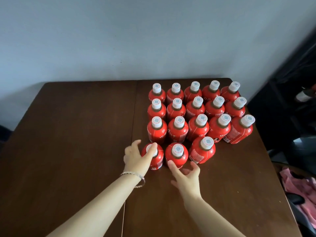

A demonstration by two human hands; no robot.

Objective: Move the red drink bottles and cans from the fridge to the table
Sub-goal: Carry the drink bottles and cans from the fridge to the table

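Several red drink bottles with white caps stand upright in rows on the right half of a dark wooden table (68,134). The front row holds three bottles. My left hand (136,156) wraps around the front-left bottle (157,159), with the thumb over its cap. My right hand (185,177) is just in front of the front-middle bottle (177,154), fingers spread, thumb touching its lower side. The front-right bottle (202,151) stands free. No cans or fridge are in view.
A pale wall runs behind the table. Dark furniture (294,100) stands past the table's right edge, with pink cloth (301,189) lower down. A seam (130,151) runs down the tabletop's middle. A bracelet sits on my left wrist.
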